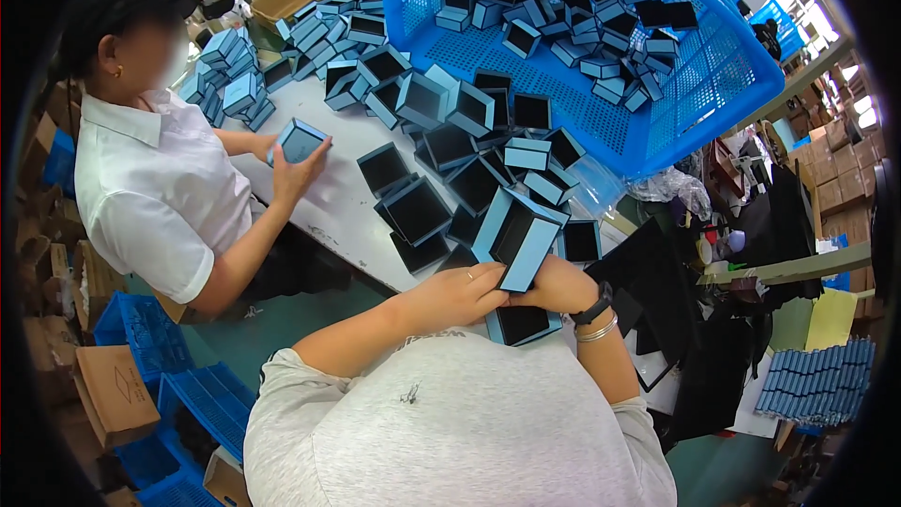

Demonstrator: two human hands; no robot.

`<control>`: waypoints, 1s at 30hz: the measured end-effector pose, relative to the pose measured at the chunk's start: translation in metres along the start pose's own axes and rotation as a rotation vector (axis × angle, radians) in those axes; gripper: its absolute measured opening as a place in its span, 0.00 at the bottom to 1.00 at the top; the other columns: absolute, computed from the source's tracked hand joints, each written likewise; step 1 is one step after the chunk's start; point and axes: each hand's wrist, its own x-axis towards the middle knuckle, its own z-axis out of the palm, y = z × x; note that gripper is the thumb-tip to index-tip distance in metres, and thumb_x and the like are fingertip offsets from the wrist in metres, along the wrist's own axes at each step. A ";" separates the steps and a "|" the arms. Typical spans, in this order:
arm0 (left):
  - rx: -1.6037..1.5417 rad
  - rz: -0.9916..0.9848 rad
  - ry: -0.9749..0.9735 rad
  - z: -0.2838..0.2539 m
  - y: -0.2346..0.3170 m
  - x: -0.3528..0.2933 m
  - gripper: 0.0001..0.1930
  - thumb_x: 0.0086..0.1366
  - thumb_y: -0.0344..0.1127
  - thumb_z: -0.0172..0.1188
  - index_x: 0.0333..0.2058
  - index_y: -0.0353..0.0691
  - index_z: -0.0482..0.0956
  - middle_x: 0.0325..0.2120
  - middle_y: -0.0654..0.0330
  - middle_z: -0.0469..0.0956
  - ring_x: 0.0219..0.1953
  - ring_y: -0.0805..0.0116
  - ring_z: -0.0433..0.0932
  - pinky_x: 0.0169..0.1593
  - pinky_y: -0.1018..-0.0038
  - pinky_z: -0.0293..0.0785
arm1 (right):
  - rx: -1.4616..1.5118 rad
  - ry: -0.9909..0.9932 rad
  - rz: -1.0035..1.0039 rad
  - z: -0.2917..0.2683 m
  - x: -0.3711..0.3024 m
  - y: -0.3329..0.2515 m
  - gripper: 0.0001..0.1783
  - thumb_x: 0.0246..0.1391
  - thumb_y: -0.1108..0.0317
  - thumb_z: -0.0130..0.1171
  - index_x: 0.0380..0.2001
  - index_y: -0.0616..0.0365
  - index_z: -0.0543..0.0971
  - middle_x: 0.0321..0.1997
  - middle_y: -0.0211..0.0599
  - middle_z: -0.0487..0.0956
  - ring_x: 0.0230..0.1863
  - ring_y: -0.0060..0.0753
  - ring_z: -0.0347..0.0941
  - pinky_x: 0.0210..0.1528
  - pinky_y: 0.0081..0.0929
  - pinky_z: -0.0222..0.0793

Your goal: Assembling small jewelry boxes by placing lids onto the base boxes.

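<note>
At the near edge of the table I hold a light-blue box [535, 233] with a black inside, tilted up away from my body. My left hand [462, 296], a ring on one finger, is closed at its lower left edge. Closed against its lower right side is my right hand [560, 285]; the box hides part of its fingers. Below my hands, close to my shirt, another open blue box [523, 323] shows its black inside. Several open boxes [418, 209] lie piled just beyond my hands.
A big blue plastic basket [601, 127] full of small boxes stands at the far side. On the left a person [160, 160] in white holds a closed blue box [300, 142]. Stacked blue boxes [239, 94] cover the far left table. Rows of blue pieces [815, 380] lie at right.
</note>
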 end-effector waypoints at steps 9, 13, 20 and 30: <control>-0.108 -0.114 -0.032 -0.006 -0.020 0.008 0.27 0.44 0.36 0.67 0.44 0.36 0.69 0.46 0.50 0.67 0.48 0.58 0.71 0.44 0.73 0.74 | -0.495 -0.053 -0.124 -0.008 -0.014 -0.044 0.36 0.31 0.46 0.70 0.42 0.58 0.75 0.39 0.44 0.77 0.41 0.48 0.73 0.43 0.36 0.69; -0.155 -0.290 0.140 -0.004 -0.022 -0.010 0.27 0.46 0.38 0.69 0.45 0.36 0.70 0.39 0.51 0.66 0.39 0.55 0.72 0.40 0.71 0.73 | -0.254 0.092 0.040 -0.003 -0.020 -0.027 0.27 0.40 0.50 0.66 0.39 0.57 0.76 0.36 0.42 0.78 0.37 0.46 0.75 0.39 0.33 0.70; -0.178 -0.659 0.468 -0.026 -0.029 -0.037 0.23 0.44 0.36 0.73 0.39 0.38 0.74 0.36 0.52 0.71 0.34 0.56 0.72 0.38 0.72 0.71 | 0.817 0.690 0.317 0.032 -0.001 0.089 0.19 0.53 0.65 0.58 0.47 0.61 0.71 0.43 0.30 0.75 0.42 0.21 0.68 0.43 0.18 0.63; -0.434 -0.738 0.850 -0.007 -0.055 -0.065 0.38 0.49 0.19 0.65 0.56 0.35 0.52 0.48 0.48 0.67 0.47 0.63 0.71 0.50 0.70 0.68 | 0.647 0.409 0.246 0.046 0.058 0.104 0.40 0.55 0.55 0.56 0.64 0.61 0.52 0.66 0.48 0.57 0.62 0.40 0.61 0.61 0.30 0.57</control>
